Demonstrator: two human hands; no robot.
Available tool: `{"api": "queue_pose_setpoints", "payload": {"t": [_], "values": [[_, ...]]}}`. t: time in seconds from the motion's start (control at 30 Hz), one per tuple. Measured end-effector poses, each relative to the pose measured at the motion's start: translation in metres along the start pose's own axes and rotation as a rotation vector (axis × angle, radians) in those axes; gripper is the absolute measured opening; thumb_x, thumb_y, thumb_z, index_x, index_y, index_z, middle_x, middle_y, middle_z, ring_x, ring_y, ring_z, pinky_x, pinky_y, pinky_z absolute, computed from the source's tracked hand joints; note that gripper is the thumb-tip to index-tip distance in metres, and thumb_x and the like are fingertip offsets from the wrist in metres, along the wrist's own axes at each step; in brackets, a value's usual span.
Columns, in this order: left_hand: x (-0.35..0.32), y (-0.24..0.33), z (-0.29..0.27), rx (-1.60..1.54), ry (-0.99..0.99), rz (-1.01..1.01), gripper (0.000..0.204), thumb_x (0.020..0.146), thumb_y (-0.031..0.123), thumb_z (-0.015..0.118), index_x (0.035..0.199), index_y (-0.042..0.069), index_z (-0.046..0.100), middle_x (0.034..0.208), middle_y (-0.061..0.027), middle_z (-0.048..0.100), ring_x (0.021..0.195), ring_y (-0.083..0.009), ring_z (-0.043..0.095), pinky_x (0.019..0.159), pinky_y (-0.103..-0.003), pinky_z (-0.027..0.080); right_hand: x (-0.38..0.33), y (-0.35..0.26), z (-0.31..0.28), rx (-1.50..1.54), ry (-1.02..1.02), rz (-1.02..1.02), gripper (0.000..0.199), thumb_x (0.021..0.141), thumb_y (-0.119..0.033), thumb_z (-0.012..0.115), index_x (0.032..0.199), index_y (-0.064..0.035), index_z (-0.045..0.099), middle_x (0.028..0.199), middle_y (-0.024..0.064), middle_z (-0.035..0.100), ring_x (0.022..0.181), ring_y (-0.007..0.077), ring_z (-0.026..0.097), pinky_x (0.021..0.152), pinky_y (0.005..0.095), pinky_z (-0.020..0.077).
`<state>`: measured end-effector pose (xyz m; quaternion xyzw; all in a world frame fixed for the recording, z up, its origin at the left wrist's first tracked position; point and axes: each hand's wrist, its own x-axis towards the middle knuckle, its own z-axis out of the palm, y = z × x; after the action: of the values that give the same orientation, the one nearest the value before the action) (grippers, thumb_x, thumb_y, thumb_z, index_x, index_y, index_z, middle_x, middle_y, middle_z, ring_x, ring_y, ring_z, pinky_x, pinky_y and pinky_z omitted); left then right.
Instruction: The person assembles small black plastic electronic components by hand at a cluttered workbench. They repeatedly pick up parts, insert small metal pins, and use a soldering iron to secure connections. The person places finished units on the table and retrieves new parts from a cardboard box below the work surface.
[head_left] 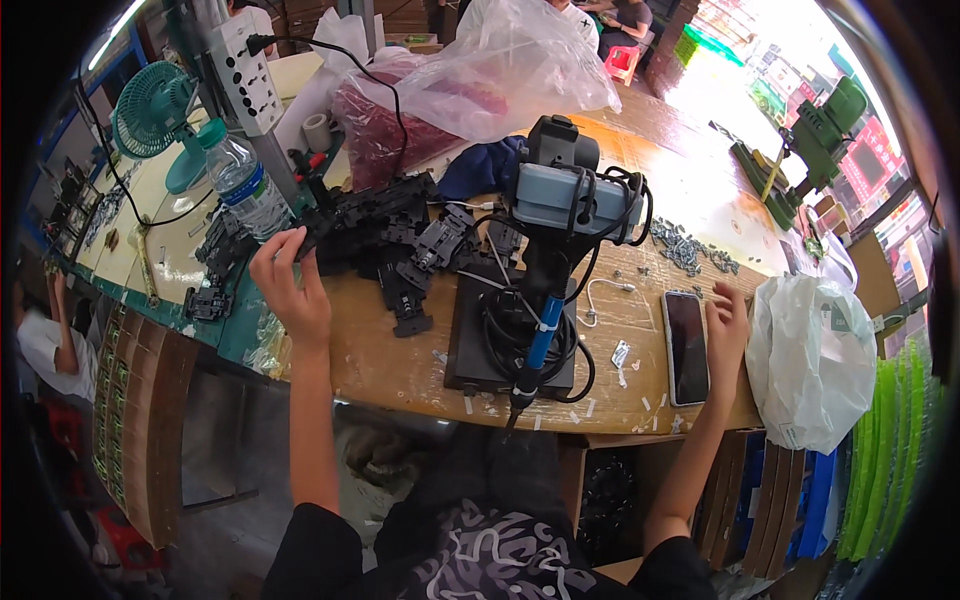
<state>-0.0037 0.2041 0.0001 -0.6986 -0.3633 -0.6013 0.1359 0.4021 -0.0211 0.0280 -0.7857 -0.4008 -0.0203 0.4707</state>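
My left hand [288, 285] reaches to the left end of a pile of black plastic parts [385, 225]. Its thumb and fingers close on one black plastic part [314, 232], which is partly hidden behind them. To the right, my right hand [727, 325] hovers beside a smartphone [686, 348] lying on the table. Its fingers are loosely bent and apart, with nothing in them. Between my hands stands a dark mount bearing a grey-blue device [575, 200] wrapped in black cable. A blue-handled tool with a dark tip [540, 335] hangs down its front.
A water bottle [243, 185] and a green fan [155, 110] stand at the left. Behind the pile lies a bag of dark red material [400, 120]. Small metal pieces [690, 248] are scattered at the right, near a white plastic bag [810, 360] and a green press [815, 145].
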Motion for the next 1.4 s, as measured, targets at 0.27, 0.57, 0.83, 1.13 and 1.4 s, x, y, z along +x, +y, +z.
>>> {"api": "queue_pose_setpoints", "payload": {"t": [0.27, 0.57, 0.83, 1.13, 1.4], "values": [[-0.008, -0.010, 0.007, -0.277, 0.311, -0.056, 0.021, 0.087, 0.004, 0.039, 0.105, -0.003, 0.032, 0.110, -0.0207, 0.041, 0.096, -0.0266, 0.046, 0.085, -0.034, 0.038, 0.050, 0.042, 0.051, -0.596, -0.269, -0.118, 0.018, 0.072, -0.005, 0.051, 0.089, 0.0001, 0.054, 0.090, 0.0165, 0.055, 0.085, 0.0307, 0.052, 0.074, 0.0353, 0.0415], [-0.021, -0.013, 0.004, -0.122, 0.297, -0.397, 0.026, 0.089, 0.013, 0.041, 0.104, -0.006, 0.030, 0.095, -0.0155, 0.041, 0.082, -0.0172, 0.045, 0.069, -0.028, 0.039, 0.050, 0.047, 0.036, -0.479, -0.150, 0.102, 0.016, 0.068, -0.012, 0.060, 0.077, 0.0001, 0.057, 0.080, 0.0161, 0.055, 0.079, 0.0304, 0.054, 0.070, 0.0378, 0.0423], [-0.016, -0.001, -0.025, -0.021, 0.504, -0.409, 0.036, 0.088, 0.021, 0.045, 0.107, -0.008, 0.036, 0.099, -0.0162, 0.043, 0.084, -0.0170, 0.046, 0.072, -0.027, 0.041, 0.060, 0.062, 0.039, -0.515, -0.202, 0.132, 0.019, 0.071, -0.018, 0.059, 0.075, -0.0001, 0.057, 0.078, 0.0173, 0.058, 0.076, 0.0319, 0.056, 0.068, 0.0395, 0.0430], [-0.074, 0.165, -0.139, -1.012, -0.426, -1.089, 0.038, 0.081, 0.030, 0.048, 0.102, 0.002, 0.032, 0.089, -0.0119, 0.044, 0.059, -0.0159, 0.050, 0.052, -0.026, 0.046, 0.065, 0.082, 0.046, -0.420, -0.073, 0.057, 0.022, 0.075, -0.021, 0.056, 0.074, 0.0014, 0.056, 0.072, 0.0168, 0.060, 0.069, 0.0294, 0.059, 0.063, 0.0365, 0.0450], [-0.085, 0.225, -0.115, -1.376, -1.346, -1.213, 0.026, 0.084, 0.007, 0.048, 0.107, -0.001, 0.038, 0.094, -0.0056, 0.051, 0.084, -0.0061, 0.048, 0.073, -0.021, 0.039, 0.064, 0.059, 0.014, 0.124, -0.100, 0.081, 0.019, 0.075, -0.014, 0.059, 0.085, 0.0016, 0.059, 0.072, 0.0080, 0.061, 0.061, 0.0106, 0.055, 0.058, 0.0226, 0.0437]]}}
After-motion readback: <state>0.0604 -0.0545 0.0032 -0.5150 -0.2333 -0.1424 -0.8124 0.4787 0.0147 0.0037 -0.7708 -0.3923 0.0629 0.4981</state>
